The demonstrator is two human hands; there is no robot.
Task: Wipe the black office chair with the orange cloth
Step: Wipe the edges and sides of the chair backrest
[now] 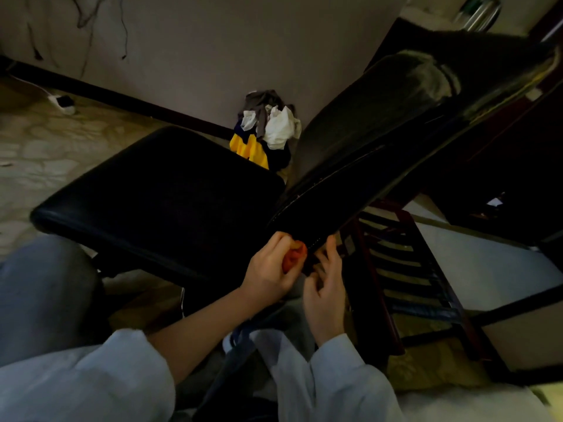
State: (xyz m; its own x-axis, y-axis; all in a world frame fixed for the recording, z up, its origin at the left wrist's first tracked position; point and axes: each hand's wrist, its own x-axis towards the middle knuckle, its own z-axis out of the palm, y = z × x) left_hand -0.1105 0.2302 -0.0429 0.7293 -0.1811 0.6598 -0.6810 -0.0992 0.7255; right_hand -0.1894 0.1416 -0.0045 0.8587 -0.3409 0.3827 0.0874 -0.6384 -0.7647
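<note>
The black office chair fills the middle of the view, its seat (pixel 158 193) at the left and its backrest (pixel 380 141) slanting up to the right. My left hand (pixel 271 269) grips the bunched orange cloth (pixel 294 257) against the lower end of the backrest, where it meets the seat. Most of the cloth is hidden inside the fist. My right hand (pixel 324 287) is just to the right, its fingers curled at the backrest's bottom edge; what it holds is hard to make out in the dark.
A pile of white, grey and yellow clothes (pixel 268 129) lies in the wall corner behind the chair. A dark wooden slatted chair (pixel 408 278) stands close on the right. A white power strip (pixel 61 102) lies on the patterned floor at far left.
</note>
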